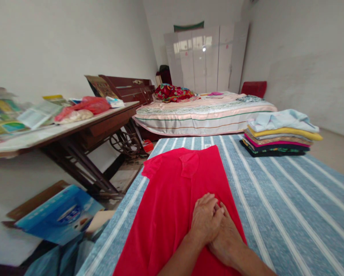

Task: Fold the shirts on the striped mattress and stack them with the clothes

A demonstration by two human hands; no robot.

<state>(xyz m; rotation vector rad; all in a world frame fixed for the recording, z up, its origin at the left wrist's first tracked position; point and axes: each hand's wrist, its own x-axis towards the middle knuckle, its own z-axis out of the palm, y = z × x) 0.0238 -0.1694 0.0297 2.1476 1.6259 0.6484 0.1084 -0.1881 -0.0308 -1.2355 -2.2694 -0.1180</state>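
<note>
A red polo shirt (172,199) lies spread on a blue-and-white striped bed cover (264,214). The shirt's right side is folded over in a straight edge, while its short sleeve shows on the left; its collar points away from me. My left hand (206,215) rests palm down on the folded part, its fingers stretched out and nothing in them. Close against it, my right hand (227,238) also lies on the red cloth. The two hands overlap, so some of the right fingers are hidden under the left ones.
A stack of folded clothes (279,136) sits at the far right of the cover. On the left stands a sewing-machine table (114,119) with bags and papers, above a blue carton (59,214). Farther off are a second bed (195,124) and a white wardrobe (199,65).
</note>
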